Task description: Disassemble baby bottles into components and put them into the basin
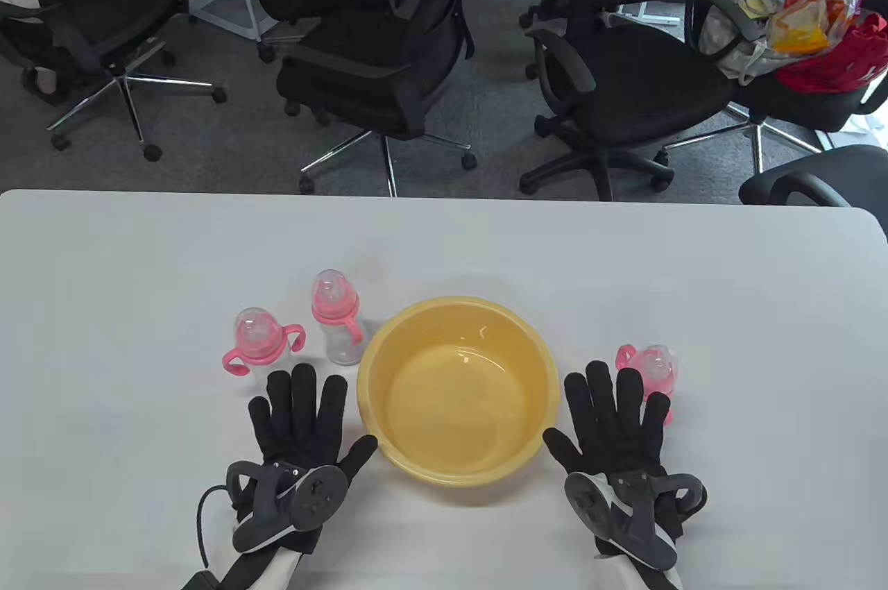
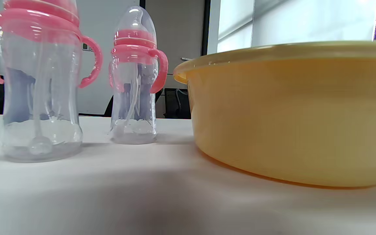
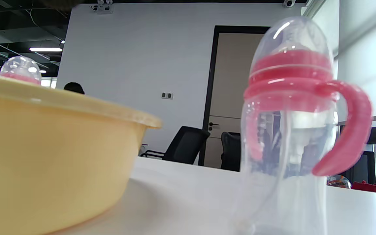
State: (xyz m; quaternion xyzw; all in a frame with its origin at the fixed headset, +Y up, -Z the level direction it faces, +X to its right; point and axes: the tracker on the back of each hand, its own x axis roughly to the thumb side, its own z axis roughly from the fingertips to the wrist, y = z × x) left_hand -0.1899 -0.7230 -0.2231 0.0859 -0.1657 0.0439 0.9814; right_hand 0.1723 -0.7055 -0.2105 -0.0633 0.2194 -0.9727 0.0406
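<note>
Three clear plastic baby bottles stand upright on the smooth white table [image 1: 139, 271], each with a glossy pink collar, curved pink handles and a domed transparent cap. The left bottle [image 1: 258, 342] and middle bottle [image 1: 338, 326] stand left of the round, shiny yellow basin [image 1: 458, 387]; the right bottle [image 1: 649, 371] stands on its other side. Beside the basin, the left hand [image 1: 302, 423] and right hand [image 1: 614, 427], in black fabric gloves, lie flat with fingers spread, holding nothing.
</note>
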